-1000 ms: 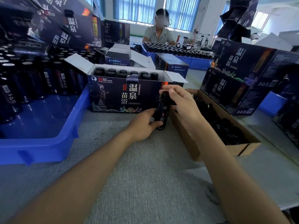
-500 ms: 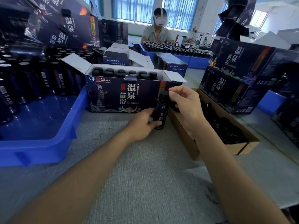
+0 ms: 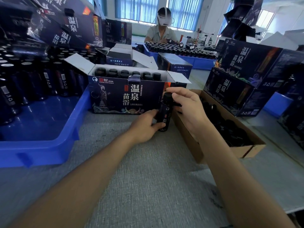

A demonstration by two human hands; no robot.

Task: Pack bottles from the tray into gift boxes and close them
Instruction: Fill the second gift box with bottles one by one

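One bottle gripped by left hand and right hand; grey table, curtained windows.

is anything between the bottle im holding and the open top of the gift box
Nothing visible blocks it. The bottle, held by left hand and right hand, is beside the gift box, whose flaps are folded out. No free slot shows.

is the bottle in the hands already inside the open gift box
No, the bottle stands outside the open gift box by its front corner, left hand round its base, right hand at its cap.
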